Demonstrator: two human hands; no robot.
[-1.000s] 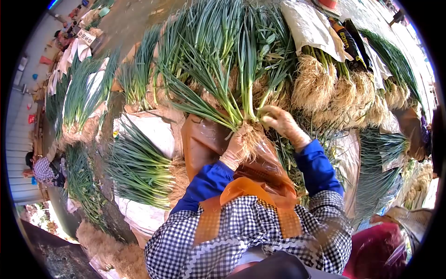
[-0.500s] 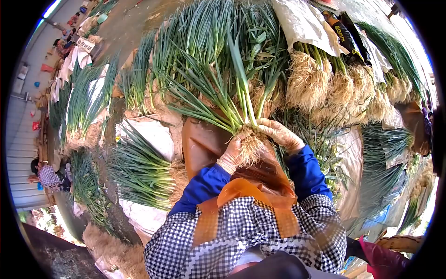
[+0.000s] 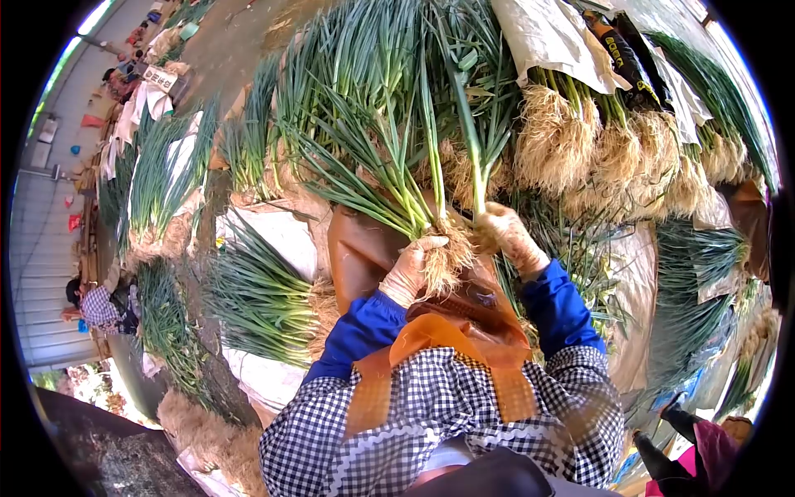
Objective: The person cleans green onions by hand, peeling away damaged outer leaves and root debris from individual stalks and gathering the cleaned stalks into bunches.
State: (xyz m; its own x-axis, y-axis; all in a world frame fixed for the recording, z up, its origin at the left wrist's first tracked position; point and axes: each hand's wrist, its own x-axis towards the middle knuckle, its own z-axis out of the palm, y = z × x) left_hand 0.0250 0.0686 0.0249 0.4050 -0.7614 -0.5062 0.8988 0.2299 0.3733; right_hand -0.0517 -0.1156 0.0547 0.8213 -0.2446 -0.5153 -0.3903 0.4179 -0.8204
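My left hand [image 3: 411, 272] is wrapped around the root end of a small bunch of green onions [image 3: 403, 192], whose leaves fan up and to the left. Pale stringy roots [image 3: 448, 267] hang beside its fingers. My right hand [image 3: 512, 238], a little to the right, pinches the base of a single green onion stalk [image 3: 473, 137], which stands nearly upright and apart from the bunch. Both hands look covered by thin, dirt-stained gloves. Below them lies the brown apron [image 3: 356, 248] over my lap.
A large pile of green onions [image 3: 356, 58] lies ahead. Rooted bundles under white sacking [image 3: 555, 45] are at the right. Another bundle [image 3: 261, 298] lies on a white sheet at the left. A person [image 3: 103, 306] sits at the far left; a magenta garment [image 3: 714, 451] shows lower right.
My right hand has moved slightly right, drawing one stalk away from the bunch. My left hand stays around the bunch. The whole view has shifted slightly.
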